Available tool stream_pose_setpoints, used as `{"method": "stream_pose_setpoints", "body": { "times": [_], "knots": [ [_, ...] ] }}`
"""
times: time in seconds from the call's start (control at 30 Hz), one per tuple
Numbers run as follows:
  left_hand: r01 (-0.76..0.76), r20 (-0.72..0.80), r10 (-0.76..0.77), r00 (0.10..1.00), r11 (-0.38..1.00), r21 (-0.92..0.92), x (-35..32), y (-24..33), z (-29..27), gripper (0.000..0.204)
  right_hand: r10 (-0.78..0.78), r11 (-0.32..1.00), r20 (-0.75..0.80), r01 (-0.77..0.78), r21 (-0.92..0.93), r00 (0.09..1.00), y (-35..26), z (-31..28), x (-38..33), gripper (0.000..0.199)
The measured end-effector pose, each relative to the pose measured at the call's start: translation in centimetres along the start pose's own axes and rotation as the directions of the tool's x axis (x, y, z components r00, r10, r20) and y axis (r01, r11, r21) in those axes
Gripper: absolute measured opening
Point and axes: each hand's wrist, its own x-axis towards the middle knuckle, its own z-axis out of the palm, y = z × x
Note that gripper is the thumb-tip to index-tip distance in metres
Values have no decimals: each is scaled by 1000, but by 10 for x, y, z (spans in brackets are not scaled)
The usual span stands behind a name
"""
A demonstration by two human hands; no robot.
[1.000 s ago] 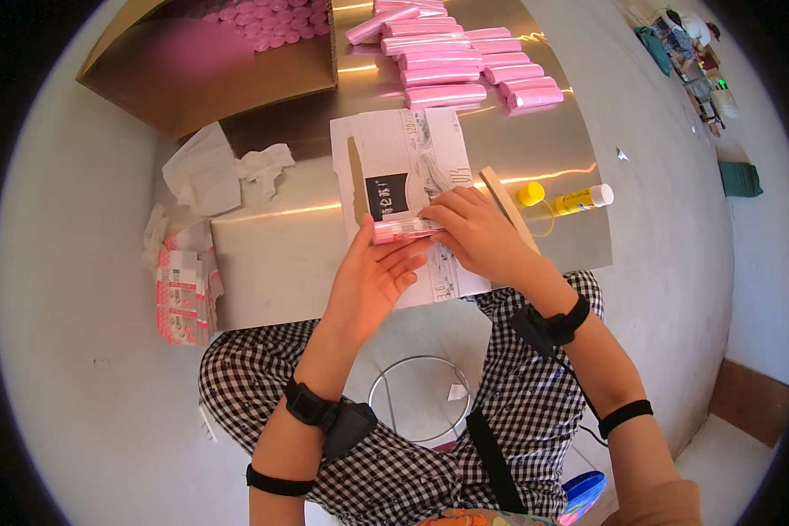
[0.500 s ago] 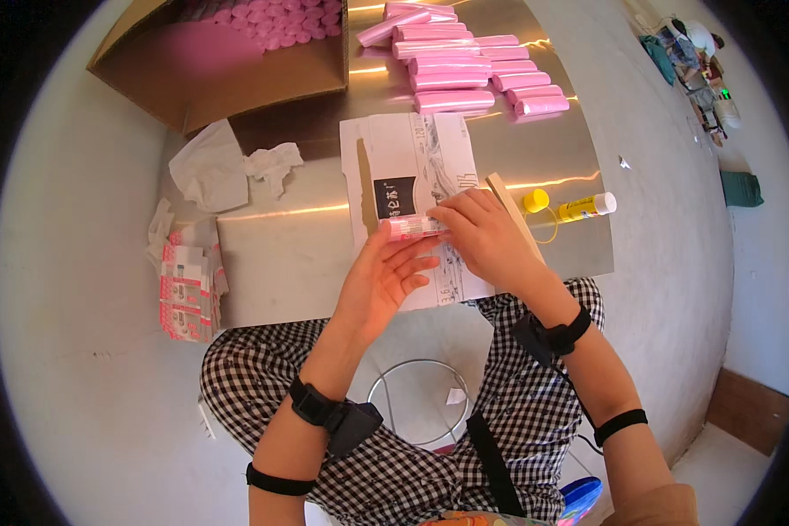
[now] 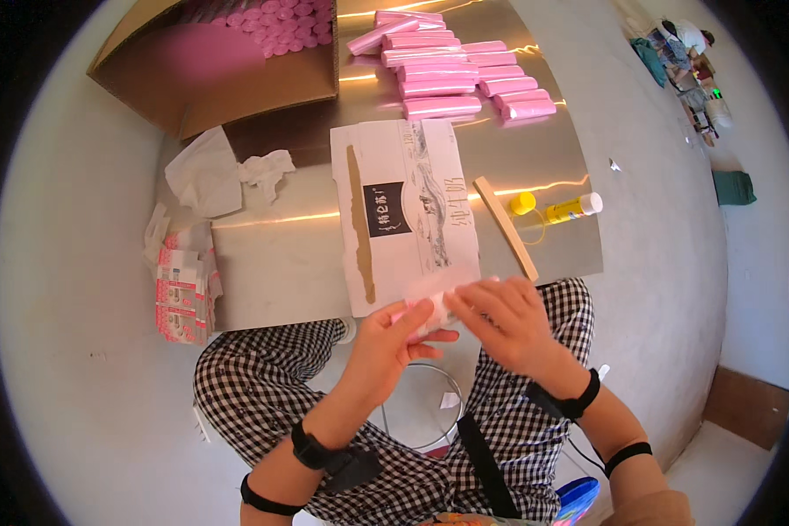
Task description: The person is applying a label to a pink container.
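Note:
A small pink roll with a printed label (image 3: 431,319) lies between my hands, just past the near edge of the table. My left hand (image 3: 386,346) grips its left end, thumb on top and fingers curled underneath. My right hand (image 3: 510,326) has its fingers bent over the roll's right end, slightly blurred by motion, and they hide part of it. Beyond the hands lies a flat white printed cardboard sheet (image 3: 394,272). To its right is a wooden strip (image 3: 505,230), with a yellow cap (image 3: 522,203) and a glue stick (image 3: 573,209) alongside.
Several pink rolls (image 3: 438,88) lie in two columns at the far side of the metal table (image 3: 272,280). An open cardboard box (image 3: 237,110) holding more rolls stands far left. Crumpled white tissue (image 3: 203,175) and a stack of printed labels (image 3: 182,298) sit along the left edge.
Both hands have brought the roll toward me, from over the white cardboard to the table's near edge. The cardboard's printed face and the wooden strip are now uncovered.

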Motion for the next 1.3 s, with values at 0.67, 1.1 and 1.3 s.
{"method": "stream_pose_setpoints", "body": {
  "times": [0.67,1.1,1.3],
  "knots": [
    [-338,86,358,930,734,590,-222,-5,126,19,532,-273,440,-346,898,723,-155,-187,-34,48],
    [-523,159,510,845,727,445,-251,-23,159,23,621,-43,91,-83,996,779,-177,-206,-47,21],
    [-519,98,528,844,755,402,-244,-31,160,21,627,-61,87,-62,996,774,-175,-205,-49,22]
  ]
}}
